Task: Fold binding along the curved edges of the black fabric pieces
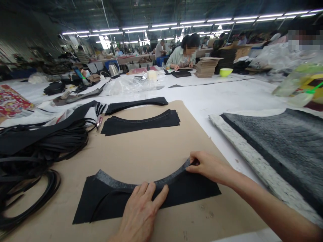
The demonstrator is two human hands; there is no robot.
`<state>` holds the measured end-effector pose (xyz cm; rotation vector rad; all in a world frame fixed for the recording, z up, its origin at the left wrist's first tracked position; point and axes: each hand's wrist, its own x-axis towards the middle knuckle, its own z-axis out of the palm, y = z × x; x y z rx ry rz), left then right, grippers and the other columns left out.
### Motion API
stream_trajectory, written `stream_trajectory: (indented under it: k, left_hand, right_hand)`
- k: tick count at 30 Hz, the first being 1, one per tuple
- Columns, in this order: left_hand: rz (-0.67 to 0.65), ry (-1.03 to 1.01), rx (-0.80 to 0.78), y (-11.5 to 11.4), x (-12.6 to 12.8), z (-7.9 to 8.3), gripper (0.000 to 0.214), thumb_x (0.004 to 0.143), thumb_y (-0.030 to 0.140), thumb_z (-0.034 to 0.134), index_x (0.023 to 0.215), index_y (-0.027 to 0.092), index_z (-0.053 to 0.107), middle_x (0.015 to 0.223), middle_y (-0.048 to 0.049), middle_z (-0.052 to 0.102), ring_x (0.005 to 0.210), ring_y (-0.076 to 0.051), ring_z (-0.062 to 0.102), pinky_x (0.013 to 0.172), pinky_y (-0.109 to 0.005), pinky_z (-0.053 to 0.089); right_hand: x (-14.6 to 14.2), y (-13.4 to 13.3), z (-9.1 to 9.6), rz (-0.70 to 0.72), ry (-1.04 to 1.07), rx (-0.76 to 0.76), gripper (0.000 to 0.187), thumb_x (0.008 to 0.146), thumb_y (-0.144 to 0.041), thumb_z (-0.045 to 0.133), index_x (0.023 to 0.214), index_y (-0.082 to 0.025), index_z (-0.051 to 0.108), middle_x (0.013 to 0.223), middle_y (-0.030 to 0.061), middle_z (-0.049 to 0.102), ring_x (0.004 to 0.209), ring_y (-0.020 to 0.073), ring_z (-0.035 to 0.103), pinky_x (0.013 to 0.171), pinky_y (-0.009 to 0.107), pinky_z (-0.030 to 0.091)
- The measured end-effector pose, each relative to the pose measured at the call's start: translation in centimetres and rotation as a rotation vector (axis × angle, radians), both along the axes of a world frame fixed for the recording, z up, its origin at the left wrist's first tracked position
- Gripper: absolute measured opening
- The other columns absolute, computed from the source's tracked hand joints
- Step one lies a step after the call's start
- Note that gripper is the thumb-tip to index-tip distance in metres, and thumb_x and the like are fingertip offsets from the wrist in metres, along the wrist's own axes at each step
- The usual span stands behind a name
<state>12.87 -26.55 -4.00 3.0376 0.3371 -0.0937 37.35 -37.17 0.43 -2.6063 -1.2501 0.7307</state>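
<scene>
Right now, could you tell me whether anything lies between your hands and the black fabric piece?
Nothing visible does: the left hand presses the black fabric piece, and the right hand pinches its grey edge.

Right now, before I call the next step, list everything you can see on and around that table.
cardboard sheet: one, brown, covering the near table.
black fabric piece: one, black, near end of the cardboard, under both hands.
grey strip: one, grey, along that piece's curved top edge.
fabric stack: one pile, black, far half of the cardboard.
curved piece: one, black, cardboard's far edge.
straps: one bundle, black, left of the cardboard.
mat: one, grey with speckled white edge, right.
bowl: one, yellow-green, far table.
seated person: one, pale top, far table.
left hand: one, flat on the fabric piece and strip.
right hand: one, pinching the strip's right end.
</scene>
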Motion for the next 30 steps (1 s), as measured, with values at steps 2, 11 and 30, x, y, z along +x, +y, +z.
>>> stream_trajectory:
  k: [2, 11, 30]
  left_hand:
    - [-0.002, -0.018, 0.004, 0.0, -0.1, -0.3, 0.073, 0.077, 0.000, 0.044, 0.142, 0.035, 0.039, 0.109, -0.0065, 0.055, 0.095, -0.023, 0.050, 0.083, -0.036, 0.044]
    - [-0.018, -0.031, 0.047, 0.0, -0.2, -0.6, 0.073, 0.078, 0.000, 0.042, 0.142, 0.034, 0.038, 0.109, -0.0076, 0.056, 0.097, -0.023, 0.051, 0.085, -0.036, 0.044]
    - [0.002, -0.103, 0.127, -0.6, -0.3, -0.9, 0.070, 0.077, 0.004, 0.049, 0.140, 0.033, 0.041, 0.107, -0.0073, 0.057, 0.099, -0.024, 0.049, 0.086, -0.034, 0.041]
  right_hand:
    - [1.0, -0.5, -0.5, -0.008, 0.080, 0.039, 0.012, 0.077, -0.029, 0.060, 0.082, -0.019, 0.062, 0.073, 0.0007, 0.066, 0.069, 0.0154, 0.060, 0.055, 0.023, 0.035]
    - [1.0, -1.3, -2.3, -0.038, 0.166, 0.153, 0.008, 0.081, -0.023, 0.053, 0.084, -0.018, 0.058, 0.060, -0.0018, 0.061, 0.057, 0.0128, 0.057, 0.051, 0.022, 0.032]
    - [0.4, -1.0, -2.7, -0.120, 0.076, 0.177, 0.007, 0.079, -0.023, 0.060, 0.074, -0.020, 0.056, 0.067, -0.0003, 0.060, 0.064, 0.0155, 0.055, 0.056, 0.026, 0.031]
